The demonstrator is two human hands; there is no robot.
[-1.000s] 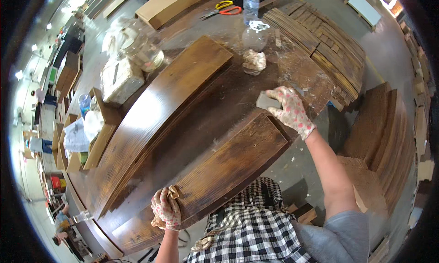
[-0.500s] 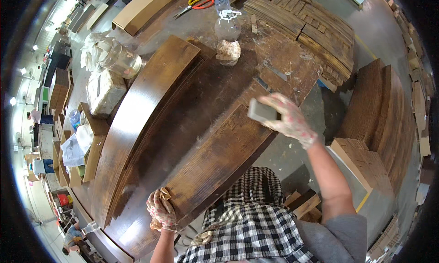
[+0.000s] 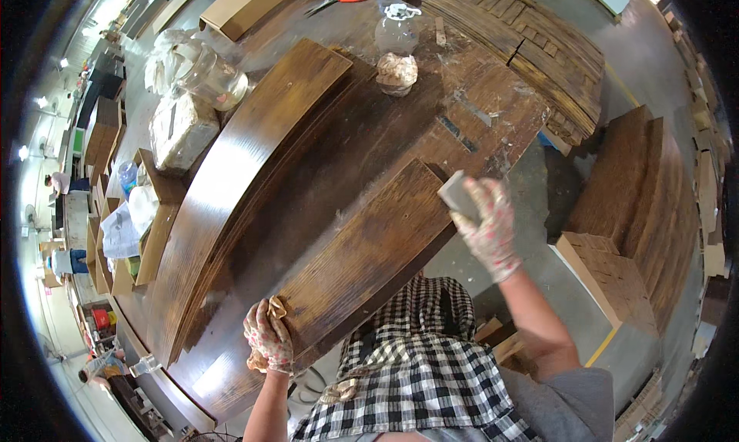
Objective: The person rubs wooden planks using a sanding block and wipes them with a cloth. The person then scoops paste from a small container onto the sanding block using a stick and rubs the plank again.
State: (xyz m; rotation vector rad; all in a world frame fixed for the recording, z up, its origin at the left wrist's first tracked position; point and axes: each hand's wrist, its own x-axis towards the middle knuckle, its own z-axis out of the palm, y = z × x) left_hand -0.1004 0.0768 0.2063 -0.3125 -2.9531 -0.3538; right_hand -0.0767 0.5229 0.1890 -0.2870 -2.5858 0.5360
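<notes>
- worktable [image 3: 493, 96]: a broad brown surface, its far right corner scuffed and streaked with pale, flaky smears.
- curved panels [image 3: 239, 157]: glossy, stained wood stacked on the table, bowed in a long arc, fine grain catching a white glare.
- dark boards [image 3: 616, 173]: wavy-faced, ribbed brown pieces beyond the table's right side.
- long board [image 3: 362, 242]: thick, straight-grained, mottled brown wood, lying aslant along the table's near edge, between the two hands, just in front of the checked apron.
- checked apron [image 3: 408, 365]: soft, rumpled black-and-white cloth.
- plank stack [image 3: 531, 38]: rough, weathered-looking slats at the table's far right.
- open carton [image 3: 165, 230]: plain brown cardboard at the left, with crumpled white stuff inside.
- wrapped block [image 3: 181, 130]: boxy, whitish, smeared, beside a clear, rounded jar [image 3: 215, 76].
- right hand [image 3: 489, 230]: in a pale knit glove with pinkish dots, thumb and fingers pinching the grey block; by the board's far end.
- left hand [image 3: 268, 336]: gloved alike, fingers bent over the brown cloth, resting on the board's near part.
- whitish wad [image 3: 396, 74]: lumpy and crumpled, near a clear, round-bodied bottle.
- grey block [image 3: 458, 194]: flat-faced, squared; whether it touches the wood i cannot tell.
- brown cloth [image 3: 277, 307]: thin, creased, poking out past the glove.
</notes>
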